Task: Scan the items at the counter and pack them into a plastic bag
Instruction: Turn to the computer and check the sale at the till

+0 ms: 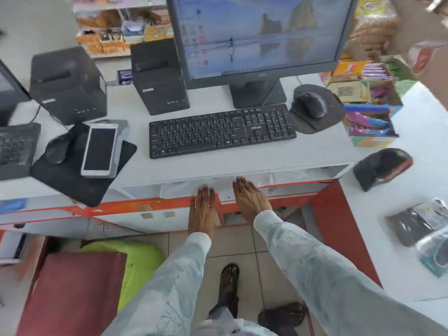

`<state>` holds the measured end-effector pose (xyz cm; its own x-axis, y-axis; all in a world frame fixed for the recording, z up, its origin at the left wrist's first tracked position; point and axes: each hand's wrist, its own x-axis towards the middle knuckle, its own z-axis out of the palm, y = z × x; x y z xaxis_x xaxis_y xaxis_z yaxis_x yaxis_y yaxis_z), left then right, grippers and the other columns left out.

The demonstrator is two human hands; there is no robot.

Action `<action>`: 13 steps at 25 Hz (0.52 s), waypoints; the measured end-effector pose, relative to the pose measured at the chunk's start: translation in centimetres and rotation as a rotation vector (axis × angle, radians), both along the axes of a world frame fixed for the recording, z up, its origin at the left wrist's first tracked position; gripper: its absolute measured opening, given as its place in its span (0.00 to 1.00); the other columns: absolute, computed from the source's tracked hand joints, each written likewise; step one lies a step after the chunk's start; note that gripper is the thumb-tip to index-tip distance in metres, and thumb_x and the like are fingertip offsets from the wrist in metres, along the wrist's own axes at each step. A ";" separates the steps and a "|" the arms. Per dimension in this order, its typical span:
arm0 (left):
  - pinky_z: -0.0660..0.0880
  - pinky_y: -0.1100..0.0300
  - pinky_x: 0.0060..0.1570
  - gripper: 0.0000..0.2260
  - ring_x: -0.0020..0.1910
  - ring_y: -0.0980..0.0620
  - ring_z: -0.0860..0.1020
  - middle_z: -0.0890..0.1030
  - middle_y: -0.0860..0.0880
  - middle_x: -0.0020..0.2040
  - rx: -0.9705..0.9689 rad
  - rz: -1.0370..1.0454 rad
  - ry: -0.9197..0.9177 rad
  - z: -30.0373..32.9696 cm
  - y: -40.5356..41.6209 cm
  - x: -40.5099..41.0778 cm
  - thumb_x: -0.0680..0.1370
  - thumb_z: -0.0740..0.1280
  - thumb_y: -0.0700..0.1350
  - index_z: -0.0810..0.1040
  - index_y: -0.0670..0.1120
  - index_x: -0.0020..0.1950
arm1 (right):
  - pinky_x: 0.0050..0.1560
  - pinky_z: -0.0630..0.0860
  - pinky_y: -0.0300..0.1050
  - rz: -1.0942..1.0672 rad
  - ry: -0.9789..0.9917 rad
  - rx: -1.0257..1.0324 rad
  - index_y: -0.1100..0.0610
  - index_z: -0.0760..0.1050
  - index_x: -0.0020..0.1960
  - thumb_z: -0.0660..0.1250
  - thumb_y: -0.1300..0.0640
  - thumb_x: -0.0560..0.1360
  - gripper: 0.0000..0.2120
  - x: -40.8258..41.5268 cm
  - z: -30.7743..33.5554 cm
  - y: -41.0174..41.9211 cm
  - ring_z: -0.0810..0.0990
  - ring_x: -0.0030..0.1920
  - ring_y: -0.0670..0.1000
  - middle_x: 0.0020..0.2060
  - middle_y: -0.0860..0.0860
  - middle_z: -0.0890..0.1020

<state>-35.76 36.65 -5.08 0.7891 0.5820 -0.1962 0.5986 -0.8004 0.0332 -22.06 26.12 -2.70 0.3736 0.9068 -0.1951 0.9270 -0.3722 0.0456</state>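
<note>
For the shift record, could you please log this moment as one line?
left hand: open, empty | right hand: open, reaching under counter | scanner: untouched | packaged items: unscanned

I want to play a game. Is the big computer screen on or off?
On. The big black-framed computer monitor glows with a beach wallpaper, small desktop icons down its left side and a taskbar along the bottom.

The white counter (206, 163) carries a black keyboard (221, 130), a monitor (257, 93) on its stand, two black printers (160, 77), a mouse pad (317, 109), a dark mat (80, 175), a barcode scanner (383, 167) and packaged items (421, 224) at the right.
</note>
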 end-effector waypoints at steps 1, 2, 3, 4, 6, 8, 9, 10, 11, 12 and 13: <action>0.60 0.42 0.74 0.30 0.77 0.41 0.58 0.59 0.39 0.78 0.006 -0.026 0.009 0.0 0.6 -0.1 0.75 0.63 0.33 0.57 0.39 0.77 | 0.78 0.58 0.54 -0.003 0.006 -0.003 0.70 0.48 0.78 0.53 0.68 0.79 0.29 0.1 -0.2 0.7 0.57 0.78 0.62 0.77 0.66 0.58; 0.60 0.44 0.74 0.30 0.77 0.41 0.60 0.61 0.39 0.77 0.018 -0.053 0.017 0.0 1.3 -0.1 0.75 0.63 0.33 0.58 0.39 0.76 | 0.76 0.62 0.53 -0.015 0.020 -0.011 0.70 0.51 0.77 0.53 0.69 0.79 0.28 0.1 -0.3 1.2 0.61 0.76 0.62 0.76 0.67 0.61; 0.60 0.45 0.74 0.30 0.76 0.41 0.61 0.62 0.39 0.77 0.027 -0.077 0.023 -0.2 1.8 -0.2 0.75 0.63 0.33 0.58 0.39 0.76 | 0.73 0.67 0.53 -0.031 0.022 -0.002 0.70 0.53 0.76 0.54 0.70 0.78 0.27 -0.1 -0.5 1.4 0.65 0.74 0.63 0.74 0.67 0.63; 0.61 0.46 0.74 0.29 0.75 0.40 0.62 0.65 0.38 0.75 0.036 -0.095 0.029 -0.1 2.2 -0.1 0.74 0.64 0.33 0.60 0.38 0.74 | 0.68 0.73 0.54 -0.048 0.023 0.008 0.70 0.56 0.76 0.54 0.71 0.78 0.27 -0.1 -0.6 1.4 0.69 0.72 0.63 0.73 0.67 0.65; 0.67 0.48 0.70 0.27 0.70 0.40 0.69 0.72 0.38 0.69 0.082 -0.118 0.017 0.0 2.9 0.1 0.71 0.66 0.32 0.66 0.38 0.69 | 0.52 0.80 0.55 -0.053 0.020 0.032 0.69 0.62 0.73 0.57 0.73 0.75 0.26 0.3 -0.9 1.2 0.78 0.63 0.62 0.70 0.65 0.70; 0.73 0.50 0.63 0.22 0.62 0.41 0.75 0.79 0.40 0.60 0.136 -0.173 0.013 0.6 3.7 0.5 0.68 0.67 0.31 0.73 0.39 0.62 | 0.37 0.78 0.50 -0.044 -0.002 0.043 0.65 0.70 0.68 0.63 0.73 0.70 0.26 0.9 -1.3 1.2 0.85 0.52 0.59 0.64 0.61 0.78; 0.75 0.51 0.58 0.19 0.56 0.42 0.77 0.81 0.42 0.55 0.160 -0.214 0.010 1.2 4.3 0.7 0.67 0.67 0.31 0.75 0.40 0.57 | 0.31 0.75 0.47 -0.034 -0.019 0.026 0.62 0.77 0.60 0.67 0.73 0.67 0.23 0.9 -0.8 1.3 0.86 0.44 0.58 0.56 0.58 0.83; 0.75 0.52 0.53 0.17 0.52 0.43 0.77 0.81 0.44 0.49 0.166 -0.253 0.005 1.6 4.9 0.8 0.66 0.68 0.30 0.77 0.42 0.53 | 0.26 0.70 0.44 -0.030 -0.026 -0.003 0.59 0.80 0.47 0.72 0.73 0.61 0.17 1.0 -0.2 1.4 0.85 0.34 0.57 0.44 0.56 0.85; 0.75 0.53 0.49 0.14 0.48 0.44 0.77 0.81 0.45 0.45 0.164 -0.306 -0.004 2.2 5.3 1.1 0.66 0.68 0.30 0.78 0.43 0.48 | 0.23 0.66 0.42 -0.054 -0.023 0.013 0.57 0.76 0.36 0.75 0.74 0.55 0.17 1.3 0.5 1.2 0.81 0.26 0.56 0.33 0.54 0.83; 0.76 0.53 0.44 0.13 0.45 0.45 0.77 0.80 0.46 0.41 0.145 -0.353 -0.005 2.5 5.7 1.1 0.65 0.69 0.29 0.79 0.43 0.45 | 0.23 0.64 0.42 -0.075 -0.022 0.028 0.56 0.71 0.31 0.75 0.75 0.53 0.20 1.5 1.0 0.9 0.79 0.23 0.56 0.28 0.53 0.81; 0.76 0.53 0.41 0.12 0.42 0.45 0.77 0.80 0.46 0.39 0.116 -0.399 -0.022 2.6 6.0 1.1 0.64 0.70 0.30 0.80 0.44 0.42 | 0.25 0.66 0.43 -0.108 0.020 -0.007 0.57 0.71 0.33 0.74 0.76 0.55 0.18 1.6 1.6 0.6 0.79 0.25 0.57 0.28 0.54 0.80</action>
<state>-34.68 42.63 -2.44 0.9605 0.2473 -0.1279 0.2412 -0.9685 -0.0619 -20.41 26.68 -1.12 0.4652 0.8600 -0.2096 0.8822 -0.4698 0.0305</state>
